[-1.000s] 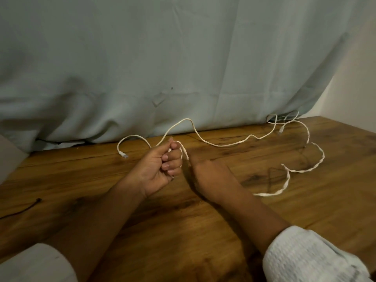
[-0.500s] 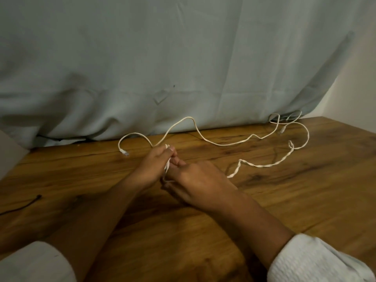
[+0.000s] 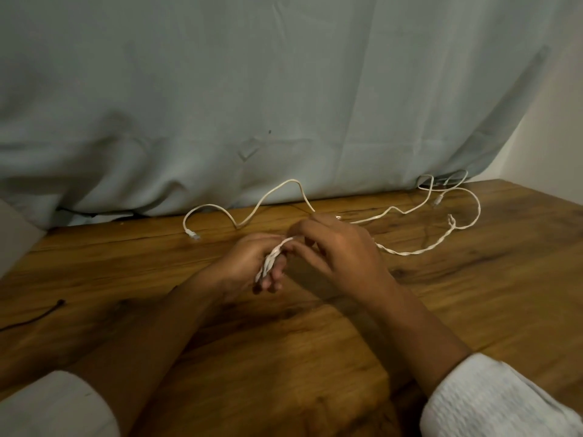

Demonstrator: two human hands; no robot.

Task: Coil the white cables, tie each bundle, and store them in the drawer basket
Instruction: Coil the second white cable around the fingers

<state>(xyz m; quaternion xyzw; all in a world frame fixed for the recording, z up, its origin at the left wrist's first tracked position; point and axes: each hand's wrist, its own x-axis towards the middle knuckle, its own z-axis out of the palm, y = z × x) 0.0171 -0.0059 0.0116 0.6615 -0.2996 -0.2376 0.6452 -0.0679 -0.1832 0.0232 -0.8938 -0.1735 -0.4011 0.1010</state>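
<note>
My left hand (image 3: pixel 249 263) grips a small bundle of coiled white braided cable (image 3: pixel 272 259) against its fingers. My right hand (image 3: pixel 339 250) is just right of it, fingers curled over the same cable as a loop lies over the bundle. The loose braided cable tail (image 3: pixel 419 250) trails right across the wooden table (image 3: pixel 284 357) toward the curtain. A second, smooth white cable (image 3: pixel 268 195) snakes along the back of the table, its plug (image 3: pixel 193 234) lying at the left. No drawer basket is in view.
A grey-blue curtain (image 3: pixel 284 105) hangs behind the table's far edge. A thin black cord (image 3: pixel 38 316) lies on the table at the left. More white cable loops (image 3: pixel 441 184) sit at the back right by the curtain.
My right hand has come up over the left hand, laying another loop on the bundle. The loose braided tail on the right has grown shorter and pulled closer.
</note>
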